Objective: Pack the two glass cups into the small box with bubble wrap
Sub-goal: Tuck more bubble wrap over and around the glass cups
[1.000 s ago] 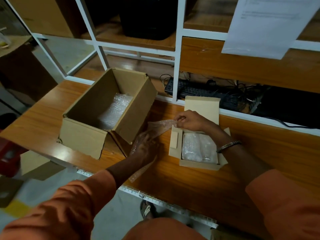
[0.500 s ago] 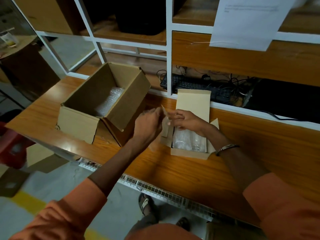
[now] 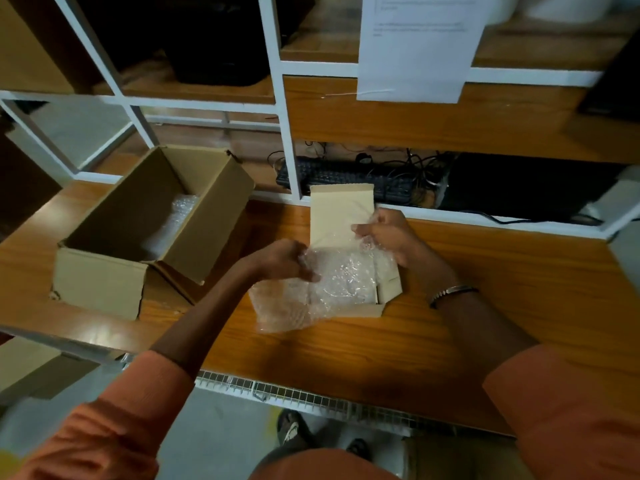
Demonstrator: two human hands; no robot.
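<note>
The left hand point(image 3: 282, 259) has its fingers curled around the left edge of a sheet of bubble wrap point(image 3: 311, 292), gripping it just above the near-left part of the small box point(image 3: 367, 308). The right hand point(image 3: 388, 233) pinches the far-right corner of the same sheet between thumb and fingers, held up in front of the box's raised lid flap point(image 3: 341, 213). Between the two hands the bubble wrap spreads over the open top of the small box and spills past its left wall, its loose end lying on the wooden table point(image 3: 485, 306) to the near left of the box.

The small box sits near the middle of the table with its lid flap standing open on the far side. Its contents are hidden under the wrap, so the glass cups cannot be made out. A metal bracelet point(image 3: 450, 292) circles the right wrist, and both arms wear orange sleeves point(image 3: 571, 403).

To the left of the small box, and apart from it, a larger cardboard box point(image 3: 104, 289) stands open on the table, with another piece of bubble wrap point(image 3: 173, 220) lying on its floor. Beyond the table, on a lower shelf behind the white frame point(image 3: 284, 133), lies a dark keyboard point(image 3: 332, 173) among tangled cables. A white sheet of paper point(image 3: 415, 50) hangs on the shelf front above.
</note>
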